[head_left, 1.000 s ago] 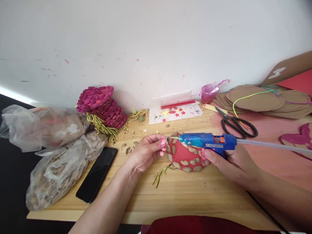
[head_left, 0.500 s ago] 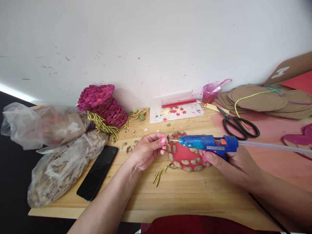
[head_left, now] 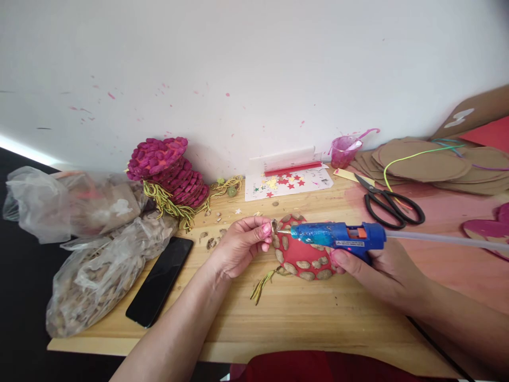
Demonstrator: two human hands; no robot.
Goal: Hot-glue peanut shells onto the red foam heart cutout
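Note:
My left hand (head_left: pixel 246 244) pinches a small brown shell piece (head_left: pixel 274 227) between thumb and fingertips. Wrapped round the handle of a blue glue gun (head_left: pixel 338 234) is my right hand (head_left: pixel 369 265). The gun points left, its metal nozzle at the shell piece. Beneath the gun lies a red disc (head_left: pixel 296 253) with brown shells around its edge and some inside it, partly hidden by the gun and my right hand. A yellow-green tassel (head_left: pixel 261 285) hangs off the disc's left side onto the table.
At left are a stack of magenta discs (head_left: pixel 159 159), a plastic bag of shells (head_left: pixel 107 276) and a black phone (head_left: pixel 159 281). Behind lies a white sheet with paper stars (head_left: pixel 254 192). To the right are a pink cup (head_left: pixel 342 154), scissors (head_left: pixel 392 207) and cardboard discs (head_left: pixel 421 162).
The glue gun has shifted very slightly left in my right hand. My left hand keeps its pinch on the shell piece, almost unmoved.

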